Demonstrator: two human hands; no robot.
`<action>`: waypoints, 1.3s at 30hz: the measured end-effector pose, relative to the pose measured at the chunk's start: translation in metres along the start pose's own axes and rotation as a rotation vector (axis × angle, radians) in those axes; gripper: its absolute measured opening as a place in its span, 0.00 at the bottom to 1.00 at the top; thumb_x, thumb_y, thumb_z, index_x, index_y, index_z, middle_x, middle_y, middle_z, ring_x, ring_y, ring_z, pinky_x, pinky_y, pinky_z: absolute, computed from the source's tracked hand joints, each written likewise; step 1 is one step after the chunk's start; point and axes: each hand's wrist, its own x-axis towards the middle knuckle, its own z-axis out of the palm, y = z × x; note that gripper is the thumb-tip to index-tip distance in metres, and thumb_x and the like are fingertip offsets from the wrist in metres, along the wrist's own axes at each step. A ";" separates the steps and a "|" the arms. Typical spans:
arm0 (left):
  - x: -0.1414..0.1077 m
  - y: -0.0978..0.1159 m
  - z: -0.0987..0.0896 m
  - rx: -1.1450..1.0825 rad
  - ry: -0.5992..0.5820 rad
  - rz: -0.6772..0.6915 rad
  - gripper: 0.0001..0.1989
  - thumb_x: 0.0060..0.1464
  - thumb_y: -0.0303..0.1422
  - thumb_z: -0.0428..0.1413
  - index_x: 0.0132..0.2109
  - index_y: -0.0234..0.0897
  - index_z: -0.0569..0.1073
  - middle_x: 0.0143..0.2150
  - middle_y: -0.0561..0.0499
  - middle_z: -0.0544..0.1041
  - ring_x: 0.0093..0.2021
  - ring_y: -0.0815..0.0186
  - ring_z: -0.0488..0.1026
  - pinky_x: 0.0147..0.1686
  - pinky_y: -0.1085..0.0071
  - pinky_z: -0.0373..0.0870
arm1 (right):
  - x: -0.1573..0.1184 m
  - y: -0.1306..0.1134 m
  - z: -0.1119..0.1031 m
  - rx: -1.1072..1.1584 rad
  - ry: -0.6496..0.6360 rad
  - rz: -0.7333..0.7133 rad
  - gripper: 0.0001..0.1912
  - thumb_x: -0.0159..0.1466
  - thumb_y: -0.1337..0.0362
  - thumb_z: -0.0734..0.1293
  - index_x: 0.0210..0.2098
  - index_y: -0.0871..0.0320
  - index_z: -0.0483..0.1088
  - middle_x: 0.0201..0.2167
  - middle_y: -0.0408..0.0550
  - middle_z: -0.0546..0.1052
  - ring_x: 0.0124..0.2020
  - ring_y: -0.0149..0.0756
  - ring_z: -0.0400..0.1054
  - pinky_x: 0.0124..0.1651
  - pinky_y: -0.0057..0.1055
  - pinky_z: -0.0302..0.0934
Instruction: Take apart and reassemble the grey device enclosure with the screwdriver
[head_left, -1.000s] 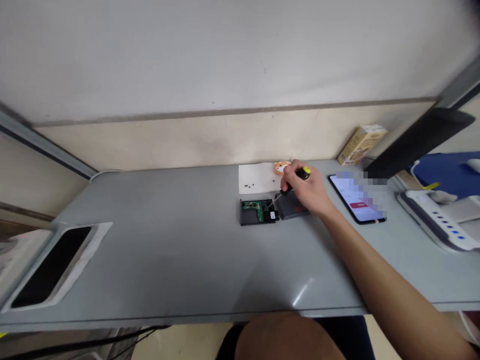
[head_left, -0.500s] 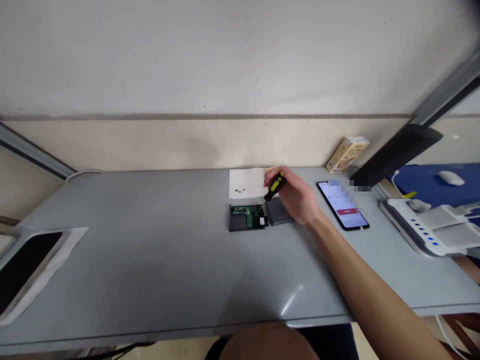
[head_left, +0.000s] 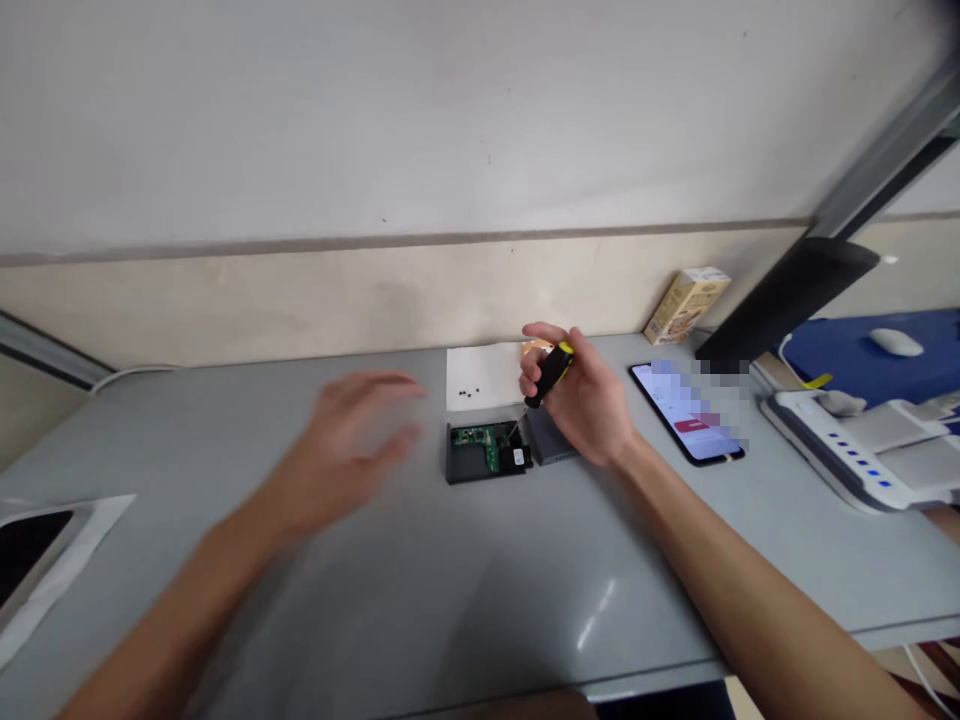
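My right hand (head_left: pixel 589 400) grips a black and yellow screwdriver (head_left: pixel 551 374), its thin shaft slanting down to the left. The tip reaches into a small dark open case (head_left: pixel 469 466) that holds a green circuit board (head_left: pixel 491 456) and a black part with a white label. Under and beside my right hand lies a dark grey cover (head_left: pixel 549 440), partly hidden. My left hand (head_left: pixel 356 445), smeared by motion, hovers left of the case with thumb and fingers apart and nothing between them. Several tiny dark screws (head_left: pixel 469 392) lie on a white sheet (head_left: pixel 491 370) behind the case.
On the right are a phone (head_left: pixel 686 415) with a lit screen, a carton (head_left: pixel 686 305) by the wall, a black slanted object (head_left: pixel 787 295) and a white device (head_left: pixel 840 455) with blue lights. A white-edged dark tablet-like object (head_left: pixel 30 550) lies at far left.
My left hand has come into view from the lower left and is near the case. My right hand still holds the screwdriver, its fingers slightly shifted. The whole view has tilted a little.
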 end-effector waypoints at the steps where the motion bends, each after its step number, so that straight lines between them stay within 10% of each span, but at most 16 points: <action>1: 0.003 0.002 0.014 0.012 -0.069 0.062 0.17 0.68 0.41 0.55 0.60 0.45 0.72 0.62 0.48 0.73 0.62 0.52 0.70 0.65 0.46 0.60 | -0.001 -0.002 0.000 -0.015 0.004 -0.001 0.23 0.70 0.40 0.57 0.45 0.51 0.69 0.31 0.44 0.68 0.32 0.35 0.66 0.40 0.35 0.67; 8: 0.013 0.026 0.076 -0.101 -0.299 0.158 0.16 0.65 0.41 0.58 0.56 0.45 0.70 0.60 0.48 0.76 0.62 0.56 0.71 0.65 0.52 0.56 | -0.005 0.001 -0.002 -0.089 0.010 -0.015 0.25 0.64 0.39 0.67 0.33 0.51 0.57 0.34 0.43 0.72 0.32 0.33 0.70 0.40 0.34 0.68; 12: 0.006 0.023 0.077 -0.099 -0.265 0.150 0.14 0.66 0.38 0.56 0.57 0.47 0.73 0.63 0.49 0.75 0.63 0.56 0.71 0.65 0.53 0.55 | -0.003 0.003 0.002 -0.181 0.067 -0.038 0.29 0.63 0.32 0.63 0.32 0.50 0.54 0.21 0.36 0.56 0.21 0.31 0.58 0.29 0.32 0.62; 16: 0.002 0.020 0.079 -0.085 -0.236 0.155 0.14 0.68 0.39 0.55 0.58 0.48 0.74 0.65 0.49 0.73 0.62 0.56 0.72 0.66 0.53 0.53 | -0.001 -0.001 0.006 -0.256 0.110 -0.061 0.32 0.65 0.29 0.51 0.38 0.49 0.64 0.25 0.43 0.64 0.27 0.36 0.64 0.33 0.35 0.65; 33: 0.001 0.022 0.078 -0.054 -0.223 0.160 0.14 0.68 0.40 0.56 0.57 0.47 0.74 0.64 0.50 0.74 0.62 0.57 0.73 0.66 0.53 0.51 | -0.002 0.003 -0.009 -0.634 0.103 -0.221 0.17 0.69 0.44 0.65 0.42 0.51 0.67 0.31 0.43 0.68 0.31 0.33 0.63 0.35 0.33 0.61; 39: 0.001 0.023 0.076 -0.058 -0.231 0.178 0.13 0.69 0.38 0.54 0.58 0.47 0.73 0.67 0.50 0.72 0.64 0.58 0.71 0.66 0.53 0.51 | 0.011 0.008 -0.031 -0.551 0.381 -0.348 0.15 0.69 0.46 0.65 0.40 0.51 0.65 0.31 0.41 0.66 0.27 0.30 0.60 0.30 0.31 0.58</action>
